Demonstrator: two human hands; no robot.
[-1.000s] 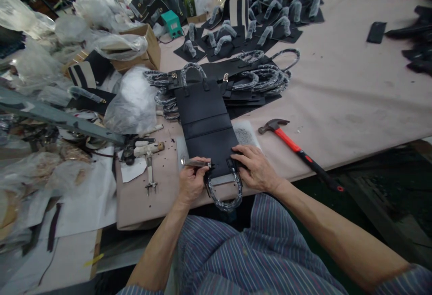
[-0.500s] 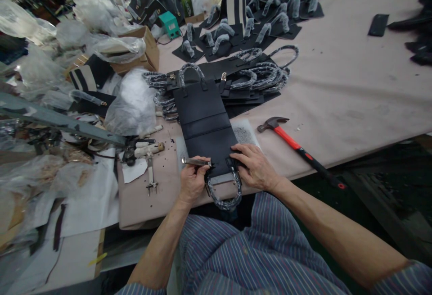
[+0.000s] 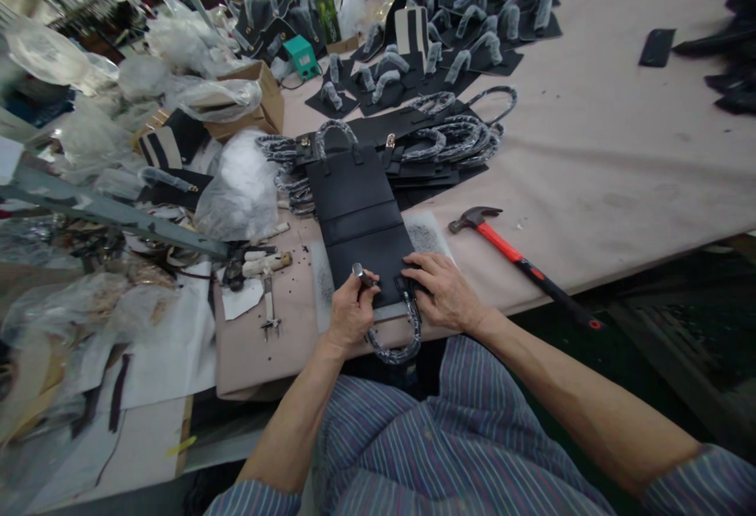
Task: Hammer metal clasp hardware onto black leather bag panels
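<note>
Left hand (image 3: 353, 315) pinching metal tool (image 3: 357, 271) between thumb and fingers. Black panel (image 3: 357, 220) right here on surface (image 3: 591, 177), long axis between eleven and twelve, running away from left grip. Both hands at its near end; handle loop (image 3: 394, 356) toward five from tool. Right hand (image 3: 446, 295) about three from left, fingers spread over panel edge. Tool tip's contact: can't tell.

A loose blue-grey cloth shirt (image 3: 395, 445) with thin pale and reddish stripes is worn, its matching striped sleeves (image 3: 702, 478) stopping short and leaving the forearms (image 3: 579, 386), left hand (image 3: 351, 309) and right hand (image 3: 447, 294) bare.
</note>
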